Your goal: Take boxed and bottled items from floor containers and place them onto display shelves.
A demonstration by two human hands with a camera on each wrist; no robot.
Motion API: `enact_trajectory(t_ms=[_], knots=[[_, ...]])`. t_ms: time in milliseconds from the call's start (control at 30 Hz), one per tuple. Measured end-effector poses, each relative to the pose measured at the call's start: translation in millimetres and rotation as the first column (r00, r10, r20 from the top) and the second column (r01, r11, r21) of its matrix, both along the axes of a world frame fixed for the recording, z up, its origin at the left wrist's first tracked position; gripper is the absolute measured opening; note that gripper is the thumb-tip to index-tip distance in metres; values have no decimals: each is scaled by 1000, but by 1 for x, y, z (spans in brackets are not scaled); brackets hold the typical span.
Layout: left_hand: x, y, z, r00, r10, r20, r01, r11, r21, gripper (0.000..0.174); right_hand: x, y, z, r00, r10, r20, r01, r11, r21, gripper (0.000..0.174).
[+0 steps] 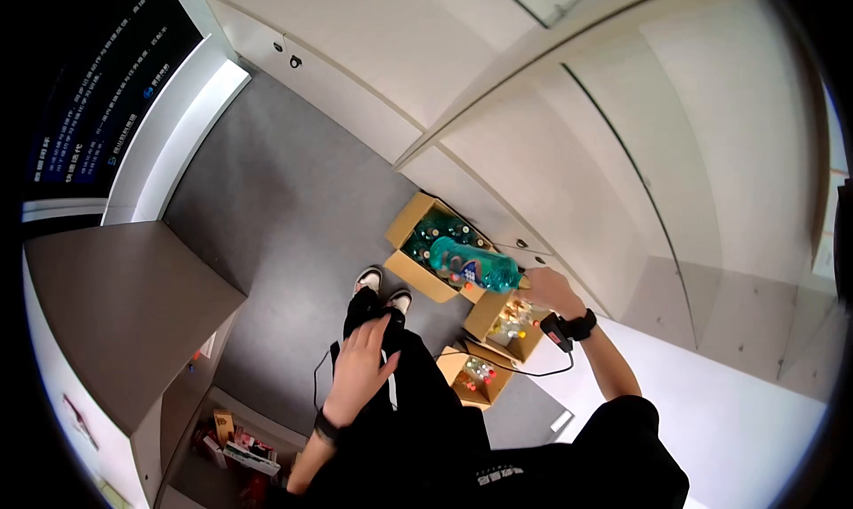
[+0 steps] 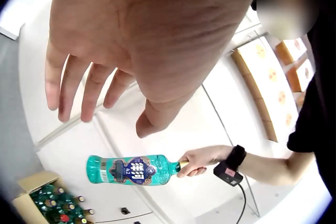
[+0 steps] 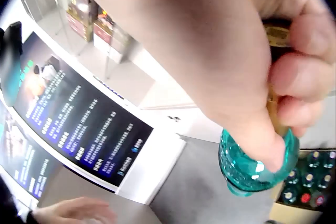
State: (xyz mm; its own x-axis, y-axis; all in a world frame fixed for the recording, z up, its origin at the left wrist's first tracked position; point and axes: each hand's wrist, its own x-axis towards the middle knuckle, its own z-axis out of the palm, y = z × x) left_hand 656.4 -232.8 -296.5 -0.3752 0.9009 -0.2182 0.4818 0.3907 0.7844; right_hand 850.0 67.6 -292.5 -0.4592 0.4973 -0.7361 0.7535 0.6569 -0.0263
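Observation:
The right hand (image 1: 549, 290) grips a teal bottle (image 1: 475, 265) by its neck, holding it above the cardboard boxes on the floor. In the left wrist view the bottle (image 2: 128, 170) lies nearly horizontal, its blue label showing and its neck in the right hand (image 2: 198, 160). The right wrist view shows fingers curled round the gold neck, with the teal shoulder (image 3: 257, 163) below. The left hand (image 1: 360, 371) is held over the person's dark trousers, fingers extended and nothing in it; its palm (image 2: 147, 35) fills the top of the left wrist view.
A cardboard box (image 1: 425, 276) of green bottles stands on the grey floor by the white cabinets (image 1: 355, 109). Two smaller boxes (image 1: 524, 347) with bottles are beside it. A brown cabinet (image 1: 133, 305) stands at the left, below a dark screen (image 1: 98, 74) with text.

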Motion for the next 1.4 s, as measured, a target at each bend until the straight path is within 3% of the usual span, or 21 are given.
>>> enact_trajectory(t_ms=[67,167,200,267,333,400,467,600,633,667,733,767,800,867,933,1000,1067,1133,1200,1300,1400], knots=[[6,11,19,998,-52,-25,53,998,39,73,-7,-17,58,996,70,-62,-70,997,-9,36],[26,49,75,958,-198,-208,225,968,112,99,5,-45,133,976,98,-195,-136,971,-196,32],[38,71,76,895,-349,-278,383,920,77,92,3,-48,151,969,79,-233,-120,979,-166,32],[59,68,80,935,-355,-14,347,906,243,83,2,-65,197,963,209,-169,-253,918,-307,34],[60,62,95,919,-385,-86,389,850,356,78,8,-82,226,931,318,-180,-347,924,-160,34],[70,59,108,888,-459,33,425,845,324,78,42,-88,206,908,356,-222,-389,912,-127,34],[77,69,118,841,-541,-4,483,748,456,78,56,-97,232,928,311,-207,-330,942,-65,37],[79,78,126,771,-631,84,596,762,254,78,84,-108,255,880,90,-467,-138,988,-70,40],[74,80,145,763,-638,104,607,762,227,79,89,-111,260,794,-12,-608,-52,995,-88,40],[76,94,150,749,-662,31,640,735,224,79,113,-118,272,612,-254,-749,186,967,-176,47],[66,98,141,748,-649,135,593,746,302,79,114,-117,262,532,-301,-791,283,944,-168,53],[77,103,152,768,-596,232,486,779,396,75,134,-135,264,399,-345,-849,436,886,-155,59],[80,104,158,768,-597,234,485,779,397,75,134,-145,252,401,-345,-848,437,886,-154,59],[94,122,170,707,-579,407,368,792,487,70,143,-152,217,189,-253,-949,429,891,-152,64],[99,123,189,714,-574,400,384,800,461,70,134,-162,220,174,-289,-941,404,893,-200,68],[114,137,205,663,-564,492,291,800,525,59,117,-163,193,114,-83,-990,246,968,-53,76],[128,150,215,633,-514,579,202,832,517,51,90,-175,172,-49,-299,-953,314,901,-299,85],[125,153,227,671,-555,492,274,802,531,51,80,-173,184,-34,-230,-973,279,932,-231,89],[133,152,241,699,-511,500,220,819,531,50,69,-170,180,-145,-278,-950,385,868,-313,88],[127,155,260,742,-475,474,250,851,462,54,59,-163,189,-233,-228,-945,361,883,-301,89],[114,167,259,764,-481,430,253,837,486,52,56,-150,200,-207,-333,-920,270,884,-381,89]])
